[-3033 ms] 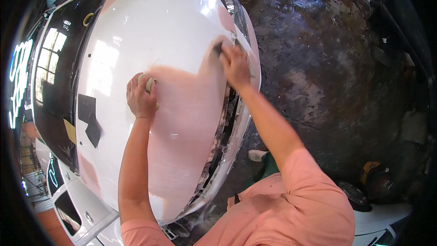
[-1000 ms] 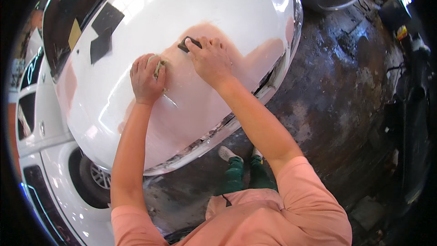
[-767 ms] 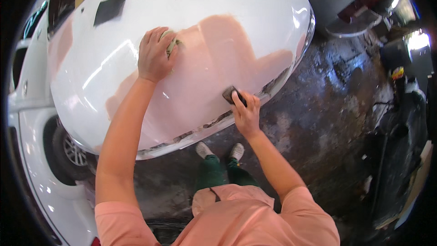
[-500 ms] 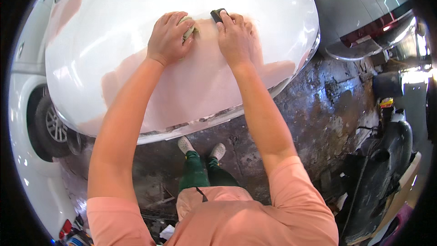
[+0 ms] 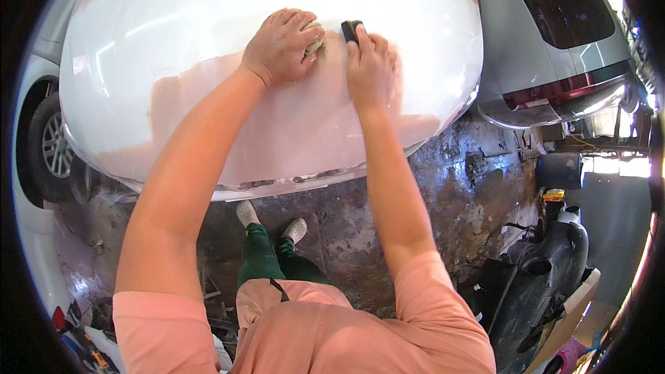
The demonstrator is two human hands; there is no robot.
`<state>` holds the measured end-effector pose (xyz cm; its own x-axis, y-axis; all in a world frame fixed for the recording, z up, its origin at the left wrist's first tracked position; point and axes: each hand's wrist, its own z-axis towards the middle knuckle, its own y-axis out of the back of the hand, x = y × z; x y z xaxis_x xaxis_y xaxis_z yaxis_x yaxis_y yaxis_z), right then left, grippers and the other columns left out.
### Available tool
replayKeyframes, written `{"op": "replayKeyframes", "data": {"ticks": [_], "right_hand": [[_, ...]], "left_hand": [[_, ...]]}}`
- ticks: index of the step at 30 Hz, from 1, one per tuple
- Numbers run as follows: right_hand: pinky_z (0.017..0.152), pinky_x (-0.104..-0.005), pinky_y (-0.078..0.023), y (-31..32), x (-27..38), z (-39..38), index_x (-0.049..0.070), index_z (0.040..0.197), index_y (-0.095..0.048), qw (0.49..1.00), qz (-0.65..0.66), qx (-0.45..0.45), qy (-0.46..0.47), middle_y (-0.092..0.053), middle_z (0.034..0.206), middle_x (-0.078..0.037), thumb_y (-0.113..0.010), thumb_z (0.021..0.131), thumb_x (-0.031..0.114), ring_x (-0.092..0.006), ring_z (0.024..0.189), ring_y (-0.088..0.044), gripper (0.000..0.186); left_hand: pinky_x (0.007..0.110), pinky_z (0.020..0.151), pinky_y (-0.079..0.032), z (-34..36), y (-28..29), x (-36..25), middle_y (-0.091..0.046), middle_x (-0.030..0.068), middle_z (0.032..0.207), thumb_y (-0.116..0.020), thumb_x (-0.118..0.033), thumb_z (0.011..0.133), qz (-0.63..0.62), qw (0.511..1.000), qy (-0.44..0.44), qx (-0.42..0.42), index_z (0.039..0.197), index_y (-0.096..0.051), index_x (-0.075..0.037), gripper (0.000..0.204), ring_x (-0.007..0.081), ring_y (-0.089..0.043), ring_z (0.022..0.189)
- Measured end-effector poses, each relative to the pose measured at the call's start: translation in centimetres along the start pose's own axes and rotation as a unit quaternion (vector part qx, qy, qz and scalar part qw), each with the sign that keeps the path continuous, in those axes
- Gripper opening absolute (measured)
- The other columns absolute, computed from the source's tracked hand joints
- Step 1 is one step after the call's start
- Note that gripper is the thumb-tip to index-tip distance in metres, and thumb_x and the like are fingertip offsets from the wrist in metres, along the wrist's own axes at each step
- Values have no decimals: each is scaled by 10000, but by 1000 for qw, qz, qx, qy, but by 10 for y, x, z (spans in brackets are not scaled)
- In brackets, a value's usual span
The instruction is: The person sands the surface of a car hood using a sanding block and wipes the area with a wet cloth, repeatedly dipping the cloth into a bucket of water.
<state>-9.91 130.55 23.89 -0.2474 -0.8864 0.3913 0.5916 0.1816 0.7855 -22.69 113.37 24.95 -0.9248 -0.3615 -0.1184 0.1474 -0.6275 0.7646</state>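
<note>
A white car bonnet (image 5: 228, 24) with a large matte pinkish patch (image 5: 305, 131) lies under both hands. My left hand (image 5: 280, 48) is closed round a pale yellow-green sponge or folded cloth (image 5: 314, 37), which rests near the patch's far edge. To its right, my right hand (image 5: 370, 73) grips a small dark sanding block (image 5: 352, 30), fingers over its near end. The block sits at the far edge of the patch. Its underside is hidden.
A grey vehicle (image 5: 547, 62) stands close on the right. Another white vehicle with a wheel (image 5: 52, 145) is at the left. Black car parts (image 5: 540, 284) and a dark bucket (image 5: 560, 170) sit on the stained floor (image 5: 332, 228) at the right.
The view has turned and shifted. Across the bonnet, my left hand with the sponge or cloth has moved right, a little closer to the sanding block. Both hands keep their hold.
</note>
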Motion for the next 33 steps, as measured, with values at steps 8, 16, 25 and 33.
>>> {"op": "replayKeyframes", "data": {"ticks": [8,16,25,33], "right_hand": [[1100,-521,-446,-5,-36,-155,80,1416,-695,997,33,-58,31,-657,1298,-153,-697,1027,185,-365,1220,-599,403],[1092,-526,-442,-2,-25,-36,80,1435,-679,996,5,-71,44,-665,1283,-150,-698,1034,204,-385,1222,-598,421],[1107,-535,-436,-5,-35,-16,58,1418,-688,995,-6,-86,40,-647,1374,-160,-677,1050,221,-369,1268,-586,402],[1071,-523,-430,-17,-29,-193,60,1450,-670,994,14,-109,-23,-652,1317,-182,-710,1034,202,-379,1240,-589,442]], "left_hand": [[450,1134,-481,-5,4,8,-661,64,1330,-775,-231,863,-8,1000,6,0,1144,-713,-138,302,281,-596,1279],[448,1146,-481,-1,-1,3,-653,65,1340,-806,-227,833,-23,1000,14,2,1145,-703,-148,339,277,-583,1296],[442,1145,-484,1,-2,3,-661,63,1343,-800,-222,843,-22,1000,15,-9,1152,-713,-145,330,271,-589,1296],[431,1137,-487,-6,-2,7,-666,57,1342,-785,-226,873,-6,999,28,20,1158,-725,-149,301,268,-593,1301]]}}
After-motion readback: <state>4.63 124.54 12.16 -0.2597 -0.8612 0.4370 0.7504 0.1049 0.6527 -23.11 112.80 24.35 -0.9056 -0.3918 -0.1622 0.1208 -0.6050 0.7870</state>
